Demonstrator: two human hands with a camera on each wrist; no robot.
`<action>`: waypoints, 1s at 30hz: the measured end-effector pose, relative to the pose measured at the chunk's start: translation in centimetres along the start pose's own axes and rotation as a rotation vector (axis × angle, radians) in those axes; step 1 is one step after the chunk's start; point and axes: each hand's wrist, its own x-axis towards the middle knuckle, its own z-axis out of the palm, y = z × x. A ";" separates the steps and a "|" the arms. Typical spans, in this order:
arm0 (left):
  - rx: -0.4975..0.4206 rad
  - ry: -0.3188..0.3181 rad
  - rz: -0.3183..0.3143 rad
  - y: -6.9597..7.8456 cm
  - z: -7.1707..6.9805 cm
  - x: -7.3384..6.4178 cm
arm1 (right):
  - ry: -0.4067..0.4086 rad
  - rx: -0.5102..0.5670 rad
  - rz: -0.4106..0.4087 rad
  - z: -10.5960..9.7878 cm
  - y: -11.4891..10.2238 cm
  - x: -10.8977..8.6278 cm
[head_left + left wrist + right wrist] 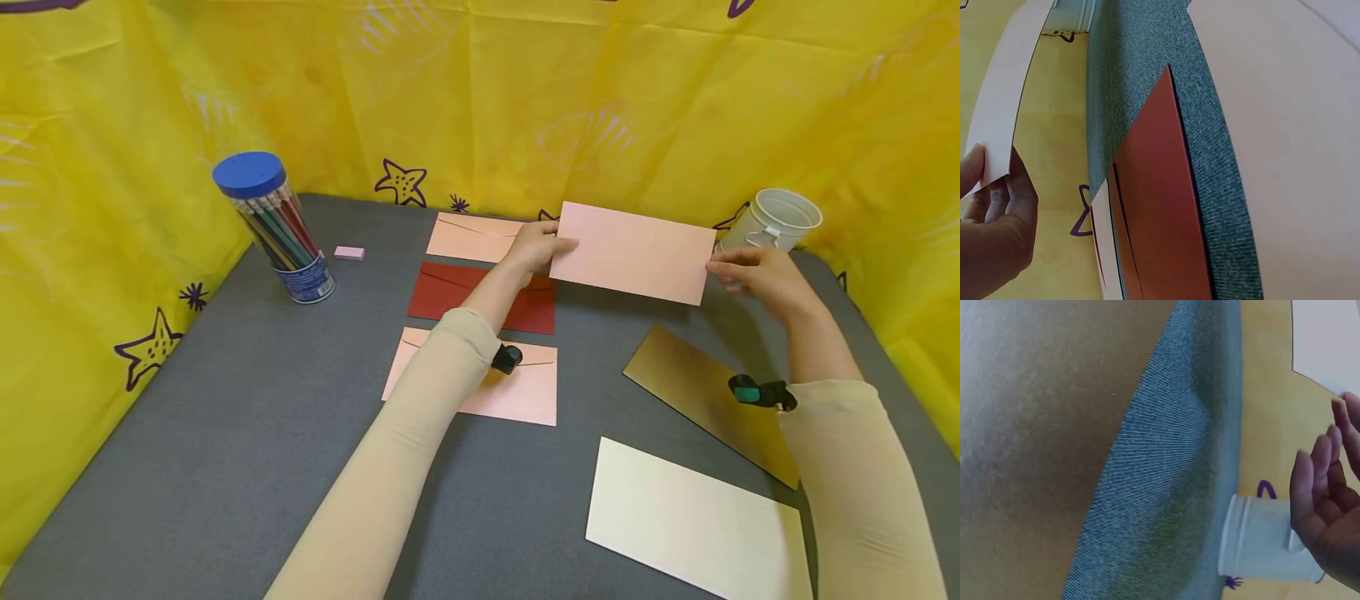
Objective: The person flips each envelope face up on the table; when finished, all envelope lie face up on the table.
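Note:
A pink envelope [633,254], its plain side towards me, is held up above the far part of the table. My left hand [536,250] pinches its left end, thumb in front and fingers behind, as the left wrist view also shows. At the opposite end my right hand [757,279] pinches the edge between thumb and index finger; its other fingers are loosely bent in the right wrist view. Below and left of the held envelope lie a peach envelope [468,240], a red envelope [442,290] and a pink envelope [525,404] in a column, partly covered by my left arm.
A gold envelope [682,375] and a cream envelope [690,517] lie on the right, partly under my right arm. Behind my right hand stands a white metal pail [783,218]. A blue-lidded tub of pencils [277,225] and a pink eraser [349,252] stand at the far left.

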 end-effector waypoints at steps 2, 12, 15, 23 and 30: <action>-0.008 0.005 0.010 -0.1 0.0 0.0 | -0.013 0.037 0.018 0.0 0.2 0.0; 0.027 0.077 0.038 -0.5 -0.1 -0.1 | -0.084 0.316 0.067 -0.1 0.8 -0.2; 0.009 0.082 0.031 -0.6 -0.1 -0.2 | -0.111 0.386 0.073 -0.1 1.1 -0.3; -0.038 0.070 0.057 -0.6 0.0 -0.4 | -0.130 0.586 0.149 -0.4 1.2 -0.3; 0.054 0.113 0.098 -0.6 -0.3 -0.5 | -0.170 0.722 0.189 -0.8 1.2 -0.1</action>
